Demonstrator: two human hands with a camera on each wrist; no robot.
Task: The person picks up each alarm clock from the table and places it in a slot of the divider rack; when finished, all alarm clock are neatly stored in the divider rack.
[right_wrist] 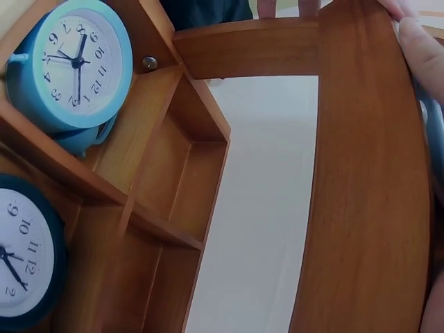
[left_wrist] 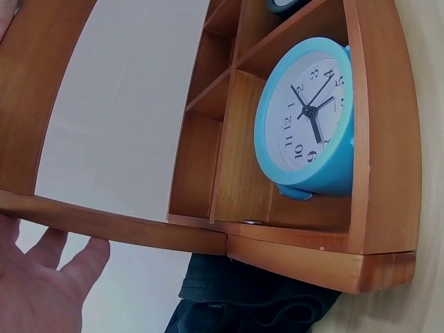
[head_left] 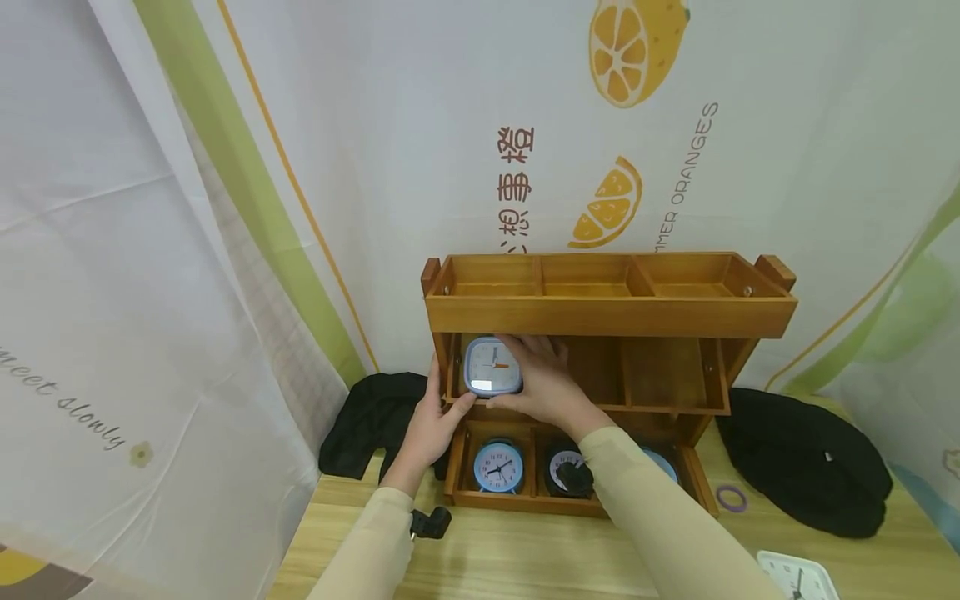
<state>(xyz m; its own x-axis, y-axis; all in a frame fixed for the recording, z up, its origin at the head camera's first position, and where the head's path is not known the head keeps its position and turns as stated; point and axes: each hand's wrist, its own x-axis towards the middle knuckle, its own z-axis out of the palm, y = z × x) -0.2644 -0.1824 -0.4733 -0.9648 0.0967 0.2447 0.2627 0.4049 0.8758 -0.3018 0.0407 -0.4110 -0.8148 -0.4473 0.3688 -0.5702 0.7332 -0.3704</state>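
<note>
A three-tier wooden shelf [head_left: 611, 317] stands on a wooden table. A square blue-grey clock [head_left: 492, 367] sits at the mouth of the middle tier's left compartment. My right hand [head_left: 547, 383] grips it, with fingers over its top and right side; in the right wrist view a fingertip [right_wrist: 423, 48] and the clock's edge [right_wrist: 433, 139] show. My left hand [head_left: 437, 408] clasps the shelf's left side wall, thumb at the clock's lower left corner; the left wrist view shows its palm [left_wrist: 35, 284]. Below stand a round blue clock [head_left: 498, 467] [left_wrist: 309, 118] [right_wrist: 69, 62] and a black clock [head_left: 566, 471] [right_wrist: 24, 257].
A third clock [head_left: 663, 462] is half hidden behind my right forearm. Black cloth bundles lie left [head_left: 375, 417] and right [head_left: 802, 458] of the shelf. A purple ring [head_left: 731, 498], a white square clock [head_left: 798, 575] and a small black object [head_left: 431, 523] lie on the table. Printed curtains hang behind.
</note>
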